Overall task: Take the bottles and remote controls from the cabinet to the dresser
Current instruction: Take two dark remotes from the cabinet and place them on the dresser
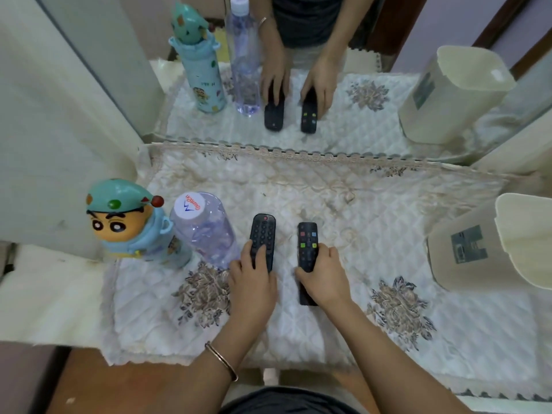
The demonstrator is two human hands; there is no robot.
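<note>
On the table (pixel 298 186), the water bottle (pixel 206 231) stood as landmark: a cartoon flask (pixel 134 228) just left of it, two remotes (pixel 263 239) (pixel 307 252) to its right, a bin (pixel 478 249) far right, a mirror (pixel 343 100) behind.

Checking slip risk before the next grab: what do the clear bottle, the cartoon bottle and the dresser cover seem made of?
Clear bottle: thin transparent plastic, glossy, white cap. Cartoon bottle: glossy moulded plastic head; the body's pale blue cover cannot be told. Dresser cover: quilted fabric, stitched diamonds, lace edge, probably soft.

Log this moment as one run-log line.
left hand: on dark remote | right hand: on coloured-button remote | cartoon bottle, clear bottle: upright on quilted cloth
</note>
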